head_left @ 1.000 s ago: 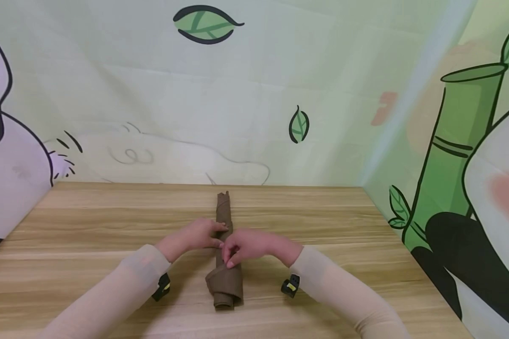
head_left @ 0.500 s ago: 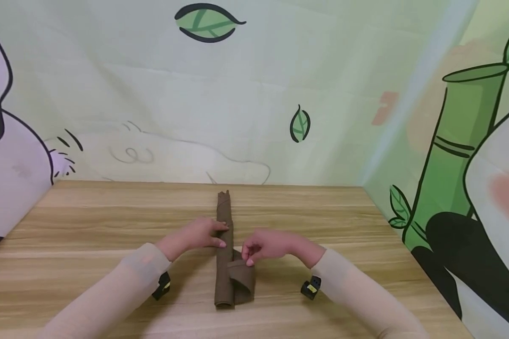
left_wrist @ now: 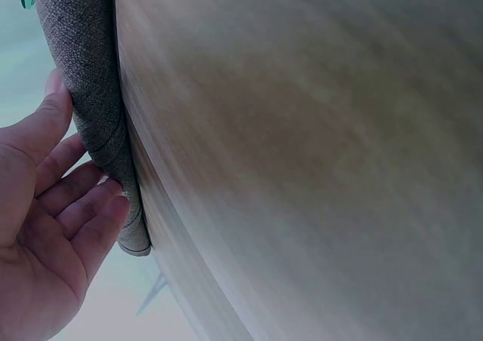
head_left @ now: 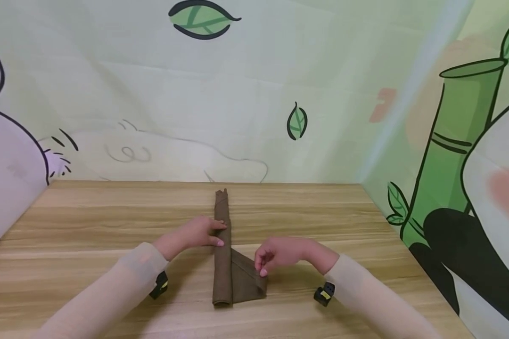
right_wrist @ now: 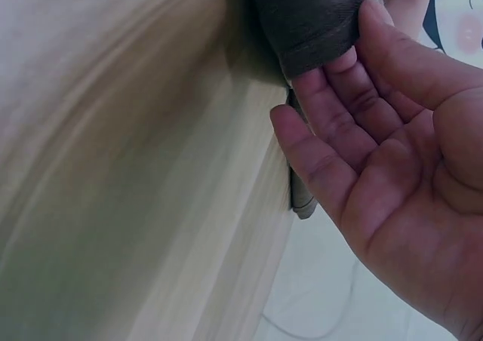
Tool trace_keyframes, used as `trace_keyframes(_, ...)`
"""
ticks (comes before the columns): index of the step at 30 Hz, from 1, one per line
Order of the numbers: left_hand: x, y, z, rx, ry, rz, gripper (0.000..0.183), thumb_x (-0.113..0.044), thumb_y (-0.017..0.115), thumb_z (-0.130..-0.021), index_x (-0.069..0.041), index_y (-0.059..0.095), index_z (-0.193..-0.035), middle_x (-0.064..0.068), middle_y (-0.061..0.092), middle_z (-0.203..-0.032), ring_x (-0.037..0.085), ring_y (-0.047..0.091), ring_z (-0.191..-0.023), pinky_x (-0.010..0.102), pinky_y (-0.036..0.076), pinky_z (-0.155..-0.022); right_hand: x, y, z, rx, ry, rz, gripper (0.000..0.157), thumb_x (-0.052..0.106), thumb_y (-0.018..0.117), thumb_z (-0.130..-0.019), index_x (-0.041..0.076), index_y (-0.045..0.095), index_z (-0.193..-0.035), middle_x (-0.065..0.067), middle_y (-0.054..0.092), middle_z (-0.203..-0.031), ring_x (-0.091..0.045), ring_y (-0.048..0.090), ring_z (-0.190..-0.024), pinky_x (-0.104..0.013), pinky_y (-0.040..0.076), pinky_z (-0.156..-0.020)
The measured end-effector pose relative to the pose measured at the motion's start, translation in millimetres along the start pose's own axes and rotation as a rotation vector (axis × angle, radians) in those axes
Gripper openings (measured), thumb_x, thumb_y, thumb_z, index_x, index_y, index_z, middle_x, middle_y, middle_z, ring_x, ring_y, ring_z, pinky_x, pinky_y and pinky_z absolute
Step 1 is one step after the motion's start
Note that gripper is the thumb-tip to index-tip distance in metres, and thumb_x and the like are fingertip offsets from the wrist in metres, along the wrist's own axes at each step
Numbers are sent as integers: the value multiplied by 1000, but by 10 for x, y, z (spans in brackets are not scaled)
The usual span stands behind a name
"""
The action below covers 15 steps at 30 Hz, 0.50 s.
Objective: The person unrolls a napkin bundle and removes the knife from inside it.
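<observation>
A brown cloth (head_left: 222,278), rolled into a long narrow tube, lies lengthwise on the table in the head view. From its near right side a flat flap (head_left: 246,278) spreads out to the right. My left hand (head_left: 192,234) rests against the tube about midway along, thumb and fingertips touching it; the left wrist view has the fingers lightly bent along the roll (left_wrist: 94,92). My right hand (head_left: 282,254) pinches the flap's outer edge between thumb and fingers. In the right wrist view that edge (right_wrist: 309,24) is folded over the fingertips, which it partly hides.
The wooden table (head_left: 110,207) extends to both sides of the cloth. Behind it stands a pale backdrop (head_left: 237,94) printed with leaves, and a side panel with printed bamboo (head_left: 449,141) rises at the right.
My right hand has moved to the right with the cloth's edge, and the wrapped part has come off the tube into a flat flap. The left hand has stayed on the tube.
</observation>
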State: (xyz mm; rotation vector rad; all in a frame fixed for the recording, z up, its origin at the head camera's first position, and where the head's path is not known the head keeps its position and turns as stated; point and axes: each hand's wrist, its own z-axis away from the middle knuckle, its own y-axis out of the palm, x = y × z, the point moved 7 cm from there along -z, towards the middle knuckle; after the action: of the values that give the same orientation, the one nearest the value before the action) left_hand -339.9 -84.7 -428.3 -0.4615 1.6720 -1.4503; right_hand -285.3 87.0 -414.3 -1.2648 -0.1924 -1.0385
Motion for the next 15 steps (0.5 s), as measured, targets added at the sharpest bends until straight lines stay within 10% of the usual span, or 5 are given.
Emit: trace_keyframes(15,-4,5,26,8,-18,-21,55,-30,72,-95,4,62,-136,27,57,-146,45,56,-136,54,45,-116,-105,135,87,-26,51,19,10,11,71,-95,1,70,-98,-7,74,-94,9,57,-81,-12,52,-79)
